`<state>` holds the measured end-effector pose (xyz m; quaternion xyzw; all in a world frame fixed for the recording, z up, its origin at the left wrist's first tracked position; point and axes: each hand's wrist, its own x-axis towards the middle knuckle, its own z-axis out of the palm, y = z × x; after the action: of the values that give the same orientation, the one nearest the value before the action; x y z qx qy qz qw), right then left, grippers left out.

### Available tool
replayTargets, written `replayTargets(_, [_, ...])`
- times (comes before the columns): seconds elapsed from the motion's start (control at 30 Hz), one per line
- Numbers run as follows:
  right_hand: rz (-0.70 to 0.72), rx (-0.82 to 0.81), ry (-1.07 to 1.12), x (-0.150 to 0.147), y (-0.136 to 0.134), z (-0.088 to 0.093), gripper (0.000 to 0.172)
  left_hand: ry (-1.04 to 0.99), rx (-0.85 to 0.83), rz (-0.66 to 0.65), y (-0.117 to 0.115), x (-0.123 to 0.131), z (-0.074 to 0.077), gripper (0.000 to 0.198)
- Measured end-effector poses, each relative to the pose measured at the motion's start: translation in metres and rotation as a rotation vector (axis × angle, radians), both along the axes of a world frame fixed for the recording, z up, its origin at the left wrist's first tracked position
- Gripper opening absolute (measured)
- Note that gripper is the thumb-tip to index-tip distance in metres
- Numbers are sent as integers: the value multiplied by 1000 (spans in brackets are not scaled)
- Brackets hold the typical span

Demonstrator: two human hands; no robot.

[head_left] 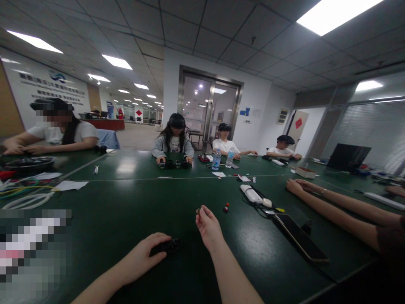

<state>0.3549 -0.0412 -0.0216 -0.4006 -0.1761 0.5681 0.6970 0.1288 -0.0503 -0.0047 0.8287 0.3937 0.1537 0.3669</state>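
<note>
My left hand lies on the green table, fingers closed round a small black object that sticks out to the right. My right hand is raised just above the table, palm turned left, fingertips pinched on a tiny brownish piece. A small red and black part rests on the table just right of that hand.
A phone lies to the right, with a white power strip and cables beyond it. A neighbour's forearms rest at right. Several people sit across the table with water bottles. Cables and papers lie at left.
</note>
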Motion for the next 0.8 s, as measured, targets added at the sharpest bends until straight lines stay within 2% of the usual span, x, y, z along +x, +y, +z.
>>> replayTargets(0.2, [12, -24, -66, 1, 2, -3, 33, -7, -24, 15, -1, 0, 2, 42])
replayTargets(0.4, [-4, -46, -115, 1, 3, -4, 33, -20, -4, -2, 2, -2, -5, 42])
replayTargets(0.6, [-14, -68, -81, 1, 1, -2, 27, -17, 24, -2, 3, -2, -5, 42])
replayTargets(0.8, [-2, -61, -11, 0, 2, -3, 28, -5, 4, 2, 3, -2, -4, 43])
